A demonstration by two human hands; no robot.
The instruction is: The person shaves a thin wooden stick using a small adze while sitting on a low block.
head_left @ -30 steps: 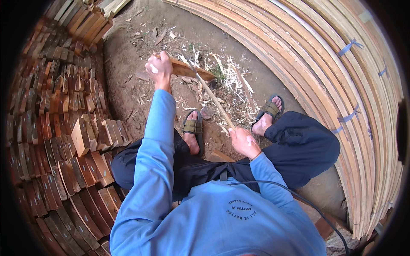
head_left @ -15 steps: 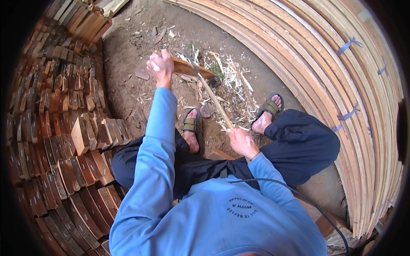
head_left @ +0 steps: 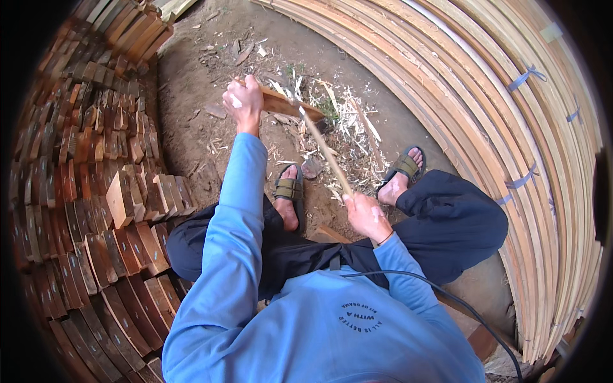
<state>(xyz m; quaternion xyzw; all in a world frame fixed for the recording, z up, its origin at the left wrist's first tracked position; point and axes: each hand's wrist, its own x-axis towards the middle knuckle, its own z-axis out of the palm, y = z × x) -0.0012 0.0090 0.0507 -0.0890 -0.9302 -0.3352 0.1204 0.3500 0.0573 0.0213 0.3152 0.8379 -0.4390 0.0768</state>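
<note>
My left hand [head_left: 243,106] is closed around the near-left end of a short wooden board [head_left: 281,103], held tilted just above the ground. My right hand [head_left: 368,216] grips the wooden handle of a long-handled curved-blade tool [head_left: 327,152], low in front of my right knee. The handle slants forward and left to the board. Its metal head lies against or just over the board's upper side and is smeared by motion, so I cannot tell whether it touches. Pale wood shavings [head_left: 354,121] litter the dirt beyond the board's far end.
Stacked short wooden blocks [head_left: 96,185] rise along the left. Long planks [head_left: 447,83], some tied with blue strips, fill the right side. My sandalled feet [head_left: 289,195] stand on either side of the handle. A black cable [head_left: 440,287] crosses my shirt.
The tool's metal head has shifted slightly right and its curve now shows less clearly. My right hand has moved a little right. My left hand keeps its hold on the board.
</note>
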